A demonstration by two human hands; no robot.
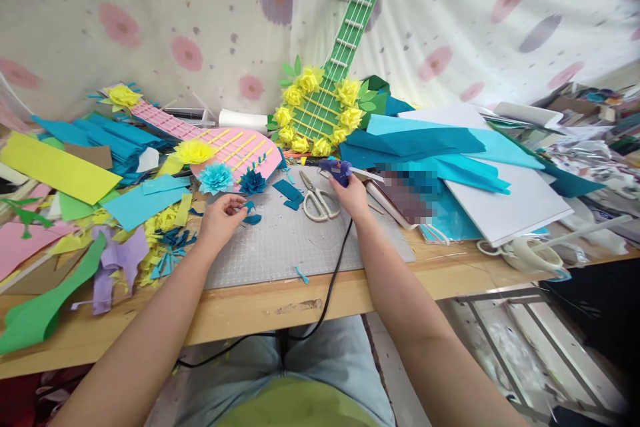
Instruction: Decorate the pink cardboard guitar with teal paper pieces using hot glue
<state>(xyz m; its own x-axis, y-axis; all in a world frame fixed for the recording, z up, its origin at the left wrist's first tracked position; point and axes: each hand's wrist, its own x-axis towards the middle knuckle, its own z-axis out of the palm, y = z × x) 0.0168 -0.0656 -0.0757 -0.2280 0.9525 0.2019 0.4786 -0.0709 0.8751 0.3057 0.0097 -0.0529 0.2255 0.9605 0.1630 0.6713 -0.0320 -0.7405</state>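
My left hand [225,217] pinches a small dark blue paper piece [249,206] above the grey cutting mat [280,253]. Another curled blue scrap [253,219] lies just beneath it. In my right hand [353,193] is a purple hot glue gun [338,171], with a white glue stick out of its back and a black cord running down over the table edge. Between the hands rest scissors [319,203] with pale handles and flat blue paper strips [289,193]. Just beyond my left hand is a pink paper guitar [250,153], bearing a light blue flower [217,178] and a dark blue flower [252,181].
A green paper guitar [320,113] ringed with yellow flowers leans at the back. Coloured paper scraps [165,213] crowd the left side. Blue and white sheets [500,200] are stacked at right, near a white cup [530,257]. The wooden table edge [310,303] runs in front.
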